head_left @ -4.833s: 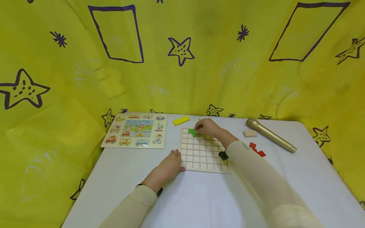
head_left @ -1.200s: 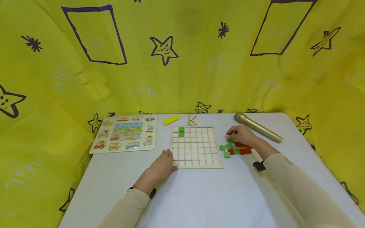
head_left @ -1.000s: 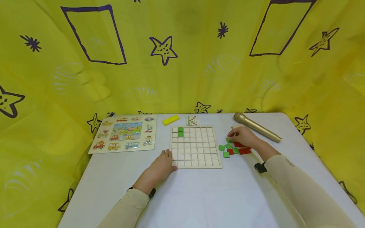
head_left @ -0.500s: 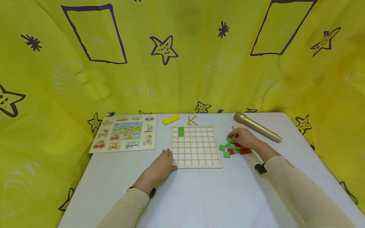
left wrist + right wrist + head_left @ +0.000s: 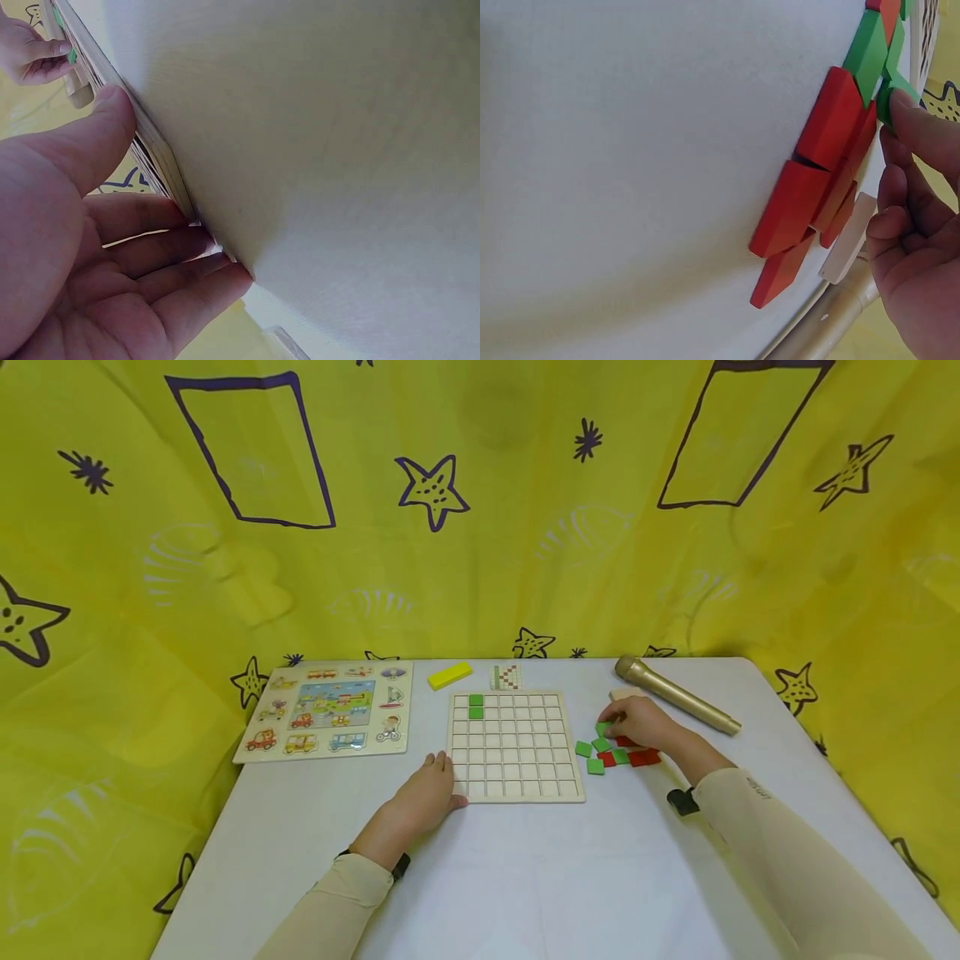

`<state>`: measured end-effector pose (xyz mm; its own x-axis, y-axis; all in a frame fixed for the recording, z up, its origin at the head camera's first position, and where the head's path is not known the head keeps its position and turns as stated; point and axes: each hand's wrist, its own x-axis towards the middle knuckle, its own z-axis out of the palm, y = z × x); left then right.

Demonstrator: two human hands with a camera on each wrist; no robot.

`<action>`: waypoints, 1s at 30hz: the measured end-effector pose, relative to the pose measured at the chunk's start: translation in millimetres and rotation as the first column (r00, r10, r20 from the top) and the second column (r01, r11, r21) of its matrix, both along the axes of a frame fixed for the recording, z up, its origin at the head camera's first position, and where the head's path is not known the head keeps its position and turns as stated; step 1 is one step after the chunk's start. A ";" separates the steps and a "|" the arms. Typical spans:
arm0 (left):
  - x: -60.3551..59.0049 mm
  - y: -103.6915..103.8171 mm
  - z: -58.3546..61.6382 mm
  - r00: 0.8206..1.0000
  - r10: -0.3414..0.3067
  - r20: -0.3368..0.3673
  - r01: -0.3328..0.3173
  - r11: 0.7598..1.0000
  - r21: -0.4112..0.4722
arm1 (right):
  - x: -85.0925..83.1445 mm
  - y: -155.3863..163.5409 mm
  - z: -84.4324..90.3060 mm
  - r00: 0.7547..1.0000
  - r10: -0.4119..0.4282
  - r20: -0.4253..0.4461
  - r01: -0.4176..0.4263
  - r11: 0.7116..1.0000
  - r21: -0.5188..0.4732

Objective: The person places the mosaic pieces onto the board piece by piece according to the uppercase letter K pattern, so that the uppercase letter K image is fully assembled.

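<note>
Since half a second ago nothing much has shifted: right hand (image 5: 637, 723) pinches a green tile (image 5: 602, 728) at the pile's (image 5: 618, 753) 11 o'clock, left hand (image 5: 430, 790) flat against the grid's (image 5: 516, 745) 7 o'clock corner, and a hasty lift could scatter neighbouring tiles.

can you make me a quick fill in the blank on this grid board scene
1. The grid board already holds ____ green tiles, both in its second column from the left.
2. The right hand pinches a loose tile coloured ____.
3. The left hand rests against the board's near ____ corner.
4. Behind the right hand lies a ____-coloured microphone.

Missing words: two; green; left; gold
</note>
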<state>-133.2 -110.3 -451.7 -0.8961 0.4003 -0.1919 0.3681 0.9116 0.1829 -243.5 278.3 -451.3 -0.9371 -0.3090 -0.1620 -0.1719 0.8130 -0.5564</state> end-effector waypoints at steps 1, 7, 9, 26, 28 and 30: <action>-0.3 -0.1 -0.3 1.000 0.000 0.001 0.000 1.000 -0.004 | -0.4 0.3 0.9 1.000 -0.003 -0.003 0.003 1.000 0.002; -1.5 0.0 -1.2 1.000 0.008 0.005 -0.008 1.000 -0.012 | -3.5 -1.1 9.0 1.000 -0.017 -0.001 0.017 1.000 -0.022; -1.1 -0.1 -1.2 1.000 0.013 0.008 -0.013 1.000 -0.010 | -4.9 -3.1 10.2 1.000 -0.024 0.008 0.025 0.999 -0.033; -0.7 -0.2 -4.2 0.999 0.025 0.025 -0.025 1.000 -0.002 | -23.4 -38.8 20.4 1.000 -0.007 -0.016 0.006 0.996 -0.084; -1.3 -0.2 -4.7 0.999 0.026 0.024 -0.026 1.000 -0.004 | -25.7 -43.9 21.3 1.000 -0.001 -0.014 0.000 0.996 -0.088; -1.7 -0.4 -4.9 0.999 0.025 0.021 -0.025 1.000 -0.006 | -27.0 -49.5 23.2 1.000 0.003 -0.019 -0.005 0.996 -0.087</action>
